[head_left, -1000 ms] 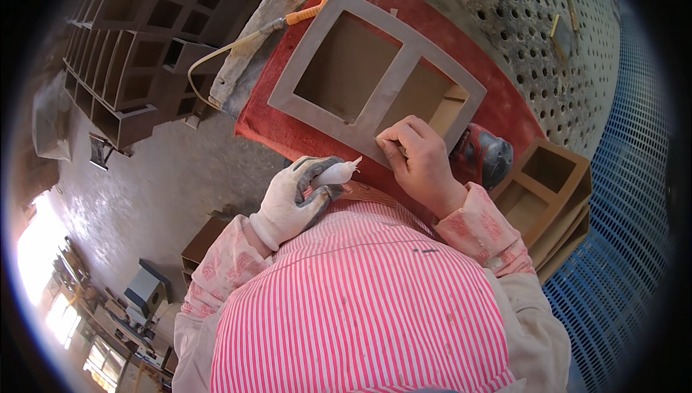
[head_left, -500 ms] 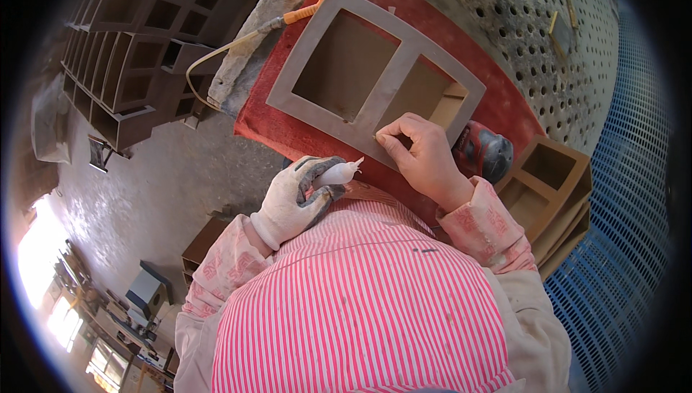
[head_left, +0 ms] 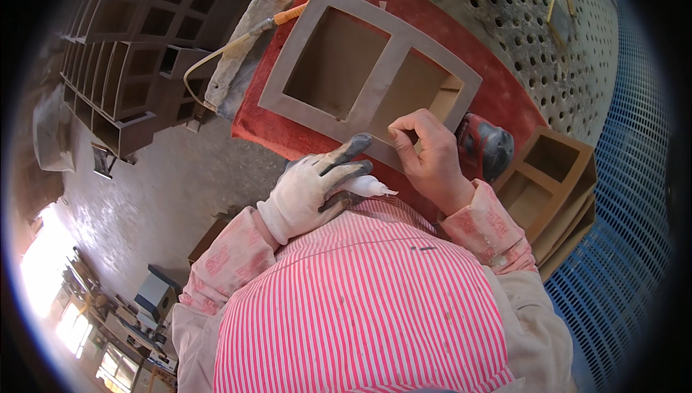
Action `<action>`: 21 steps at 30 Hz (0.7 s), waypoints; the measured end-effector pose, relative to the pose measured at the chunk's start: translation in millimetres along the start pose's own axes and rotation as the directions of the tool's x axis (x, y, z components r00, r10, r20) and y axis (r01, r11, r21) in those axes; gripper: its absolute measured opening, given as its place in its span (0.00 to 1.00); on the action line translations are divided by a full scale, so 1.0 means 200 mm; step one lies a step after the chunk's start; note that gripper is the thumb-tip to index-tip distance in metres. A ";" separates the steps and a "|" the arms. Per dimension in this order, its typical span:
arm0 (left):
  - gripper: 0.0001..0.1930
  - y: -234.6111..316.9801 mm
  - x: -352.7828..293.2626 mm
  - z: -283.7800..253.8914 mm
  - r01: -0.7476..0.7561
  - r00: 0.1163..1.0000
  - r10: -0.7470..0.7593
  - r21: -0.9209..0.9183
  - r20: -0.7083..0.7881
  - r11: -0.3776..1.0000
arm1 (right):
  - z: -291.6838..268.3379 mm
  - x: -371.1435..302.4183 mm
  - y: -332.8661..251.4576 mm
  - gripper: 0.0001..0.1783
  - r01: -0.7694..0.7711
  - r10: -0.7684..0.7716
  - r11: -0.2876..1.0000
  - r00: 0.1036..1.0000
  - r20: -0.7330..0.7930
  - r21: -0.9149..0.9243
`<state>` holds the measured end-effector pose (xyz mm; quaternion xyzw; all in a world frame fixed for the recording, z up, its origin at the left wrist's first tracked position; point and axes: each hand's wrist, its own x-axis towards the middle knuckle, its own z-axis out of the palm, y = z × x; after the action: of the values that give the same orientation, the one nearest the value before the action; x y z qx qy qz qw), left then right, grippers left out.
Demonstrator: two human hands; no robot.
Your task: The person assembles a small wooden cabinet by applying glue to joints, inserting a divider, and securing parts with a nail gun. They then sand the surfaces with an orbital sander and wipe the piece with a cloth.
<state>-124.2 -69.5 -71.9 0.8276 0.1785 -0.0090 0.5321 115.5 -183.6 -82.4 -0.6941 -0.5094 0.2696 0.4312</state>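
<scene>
A grey-brown wooden box frame point(head_left: 382, 76) with two openings lies on a red cloth point(head_left: 252, 115) in front of me. My left hand point(head_left: 303, 195), in a white glove with dark fingertips, holds a small white squeeze bottle point(head_left: 366, 186) whose thin nozzle points right. Its forefinger stretches out to the frame's near edge. My bare right hand point(head_left: 432, 151) is at the near edge below the right opening, thumb and forefinger pinched together. Whatever is between those fingertips, if anything, is too small to make out.
A red and black power sander point(head_left: 489, 146) sits right of the frame. An orange air blow gun point(head_left: 294, 12) with a hose lies at its far left corner. Brown boxes point(head_left: 551, 187) stand at right beside blue grating point(head_left: 613, 249). Stacked cabinets point(head_left: 130, 76) fill the far left.
My left hand has moved up and right, its forefinger now stretched to the frame's edge, the bottle still in hand. My right hand has shifted slightly right along the edge.
</scene>
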 end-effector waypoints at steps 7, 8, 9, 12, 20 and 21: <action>0.34 0.02 0.06 0.01 -0.005 1.000 0.004 0.081 0.020 0.997 | -0.01 -0.02 0.04 0.04 0.064 -0.064 0.998 0.998 -0.025 0.016; 0.35 0.02 0.06 0.01 -0.004 1.000 0.001 0.093 0.027 0.996 | -0.01 -0.02 0.04 0.04 0.066 -0.065 0.998 0.997 -0.031 0.021; 0.35 0.01 0.06 0.01 -0.003 1.000 0.001 0.093 0.019 0.996 | -0.01 -0.02 0.04 0.04 0.072 -0.071 0.997 0.997 -0.032 0.026; 0.34 0.00 0.03 0.01 -0.001 0.999 0.002 0.028 -0.052 1.000 | -0.03 -0.03 0.05 0.05 0.163 -0.163 0.987 0.987 -0.006 0.010; 0.30 -0.05 -0.10 0.03 -0.065 0.953 -0.042 -0.335 -0.301 0.940 | -0.04 -0.09 0.03 0.09 0.453 -0.367 0.851 0.875 0.318 -0.265; 0.30 -0.05 -0.11 0.03 -0.054 0.955 -0.049 -0.336 -0.291 0.940 | -0.03 -0.09 0.03 0.09 0.463 -0.373 0.841 0.870 0.321 -0.278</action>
<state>-146.4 -77.4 -77.9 0.7152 0.2538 0.1465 0.6345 118.3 -203.3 -86.0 -0.5894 -0.7398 0.1610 0.2817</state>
